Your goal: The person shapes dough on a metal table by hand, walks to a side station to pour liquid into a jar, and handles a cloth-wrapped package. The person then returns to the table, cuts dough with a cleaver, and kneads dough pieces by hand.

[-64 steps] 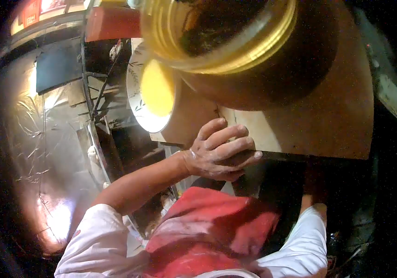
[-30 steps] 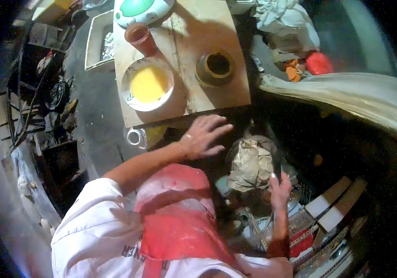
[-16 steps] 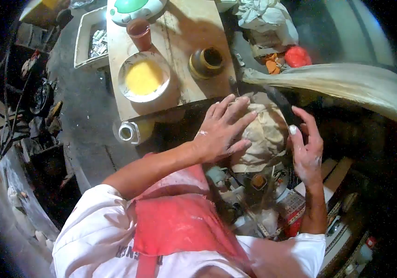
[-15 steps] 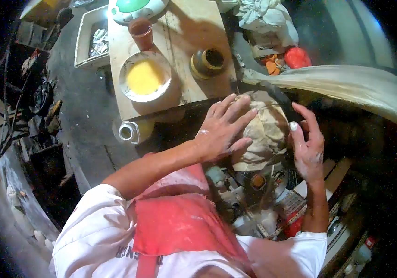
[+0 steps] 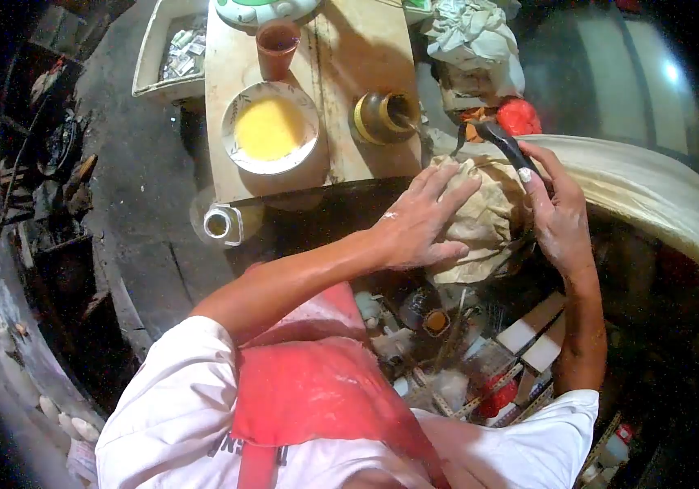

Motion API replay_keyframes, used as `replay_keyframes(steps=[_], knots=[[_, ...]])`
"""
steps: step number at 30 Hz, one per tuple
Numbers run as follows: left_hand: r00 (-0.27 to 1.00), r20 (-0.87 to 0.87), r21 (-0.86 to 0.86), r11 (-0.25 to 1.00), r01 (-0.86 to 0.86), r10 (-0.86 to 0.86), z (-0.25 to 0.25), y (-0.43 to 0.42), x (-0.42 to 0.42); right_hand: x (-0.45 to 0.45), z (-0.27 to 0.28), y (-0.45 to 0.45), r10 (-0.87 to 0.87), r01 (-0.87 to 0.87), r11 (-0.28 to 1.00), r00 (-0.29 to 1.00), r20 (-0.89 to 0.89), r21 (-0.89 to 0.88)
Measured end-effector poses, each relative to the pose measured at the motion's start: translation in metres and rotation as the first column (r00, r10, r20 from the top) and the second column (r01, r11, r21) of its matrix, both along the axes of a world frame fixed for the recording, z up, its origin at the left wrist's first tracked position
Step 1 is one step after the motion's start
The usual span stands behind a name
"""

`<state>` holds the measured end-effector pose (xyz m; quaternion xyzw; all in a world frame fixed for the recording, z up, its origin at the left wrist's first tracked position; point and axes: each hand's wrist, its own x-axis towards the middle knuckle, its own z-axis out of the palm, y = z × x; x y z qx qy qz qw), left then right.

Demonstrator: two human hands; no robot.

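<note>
My left hand (image 5: pixel 424 218) rests spread on the crumpled tan paper or cloth bundle (image 5: pixel 488 220), right of centre. Between the fingers and thumb of my right hand (image 5: pixel 560 208) is a black curved handle (image 5: pixel 506 145), at the bundle's upper right side. What the handle joins is unclear. A white plate (image 5: pixel 310 134) with yellow contents (image 5: pixel 269 129) lies on the wooden board (image 5: pixel 341 65). Right of the plate, a dark brown and yellow pot (image 5: pixel 382 118) sits with its opening tipped to the right.
A reddish cup (image 5: pixel 277 49) and a green and white device (image 5: pixel 266 10) are at the board's back. Below its left corner stands an open-necked container (image 5: pixel 220 224). A white bin (image 5: pixel 150 61) is at upper left, a red bag (image 5: pixel 519 116) at upper right. Cluttered items lie below the bundle.
Since half a second ago, my right hand has moved up and right, closing on the black handle. My left hand has shifted right on the bundle. Earlier, the pot was large, close to the camera.
</note>
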<state>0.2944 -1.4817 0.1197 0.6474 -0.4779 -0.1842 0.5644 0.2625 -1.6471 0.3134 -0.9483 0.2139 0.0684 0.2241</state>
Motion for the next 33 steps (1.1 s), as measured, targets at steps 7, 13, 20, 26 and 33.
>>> replay_keyframes(steps=[7, 13, 20, 26, 33], knots=[[0.994, -0.106, -0.036, 0.999, -0.016, 0.012, 0.004, -0.007, -0.001, 0.016, 0.007, -0.001, 0.068, -0.068, 0.998, 0.997, -0.024, -0.013], [0.988, -0.154, -0.082, 0.996, -0.022, 0.009, 0.01, -0.011, -0.002, 0.022, 0.014, 0.002, 0.019, -0.018, 1.0, 0.997, -0.079, 0.015], [0.983, -0.181, -0.103, 0.994, -0.031, 0.012, 0.016, -0.013, -0.004, 0.027, 0.023, 0.006, 0.048, -0.05, 0.998, 0.996, -0.078, -0.027], [0.98, -0.196, -0.121, 0.992, -0.038, 0.014, 0.024, -0.012, -0.003, 0.03, 0.03, 0.01, 0.115, -0.118, 0.99, 0.993, -0.04, -0.081], [0.978, -0.208, -0.117, 0.992, -0.049, 0.024, 0.024, -0.014, -0.004, 0.036, 0.036, 0.014, 0.168, -0.178, 0.974, 0.983, -0.08, -0.142]])
